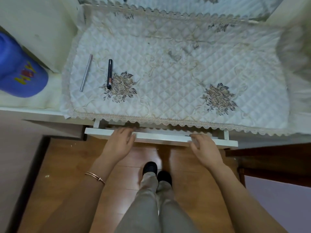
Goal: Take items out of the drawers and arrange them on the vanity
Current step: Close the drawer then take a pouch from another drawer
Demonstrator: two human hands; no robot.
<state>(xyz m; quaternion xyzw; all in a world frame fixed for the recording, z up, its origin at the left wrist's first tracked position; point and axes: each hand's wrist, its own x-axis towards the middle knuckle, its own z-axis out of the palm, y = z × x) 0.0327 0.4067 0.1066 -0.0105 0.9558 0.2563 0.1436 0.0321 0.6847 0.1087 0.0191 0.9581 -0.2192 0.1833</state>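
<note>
Two items, a slim silver pencil (86, 73) and a black cosmetic tube (109, 74), lie on the quilted bench (168, 81) beyond my left grip (120, 142), which rests flat and uncurled on the white drawer front (161, 137). Whether my right grip (204, 147) hooks it, I cannot tell. I should pull evenly, straight back.

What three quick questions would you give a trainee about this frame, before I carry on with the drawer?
1. How many items lie on the quilted cloth?
2. The left hand and right hand both touch: A the drawer front, B the blue cap, C the quilted cloth?
3. True or false: the drawer front is pushed fully in.

Key
1. Two: a silver pencil and a black tube.
2. A.
3. False: it stands a little way out, with its side rails showing.
</note>
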